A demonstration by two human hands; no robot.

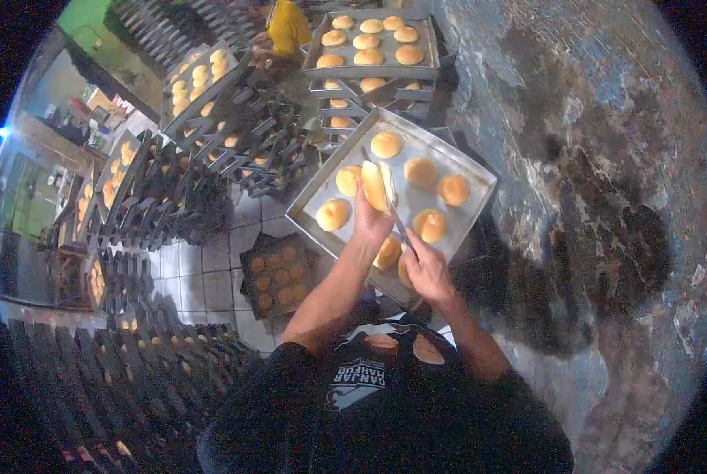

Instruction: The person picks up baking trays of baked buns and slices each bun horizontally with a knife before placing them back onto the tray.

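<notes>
Black shirt (432,403) is filling lower view; left hand (372,216) is holding split bun (375,186) over tray (473,167), fingers half-curled; right hand (427,267) is gripping knife (401,227), fingers closed

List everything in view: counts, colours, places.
near tray: 1, silver, centre
near buns: 8 visible, golden, near tray
held bun: 1, golden, above near tray
knife: 1, grey, at held bun
far tray: 1, silver, top, 9 golden buns
floor tray: 1, dark, left, 9 brown buns
stacked trays: uncountable, grey, left
tiled floor: 1, whitish, left
person in yellow: 1, top
wall: 1, blotched grey, right
black shirt: 1, bottom
left grip: 1, on bun
right grip: 1, on knife
</notes>
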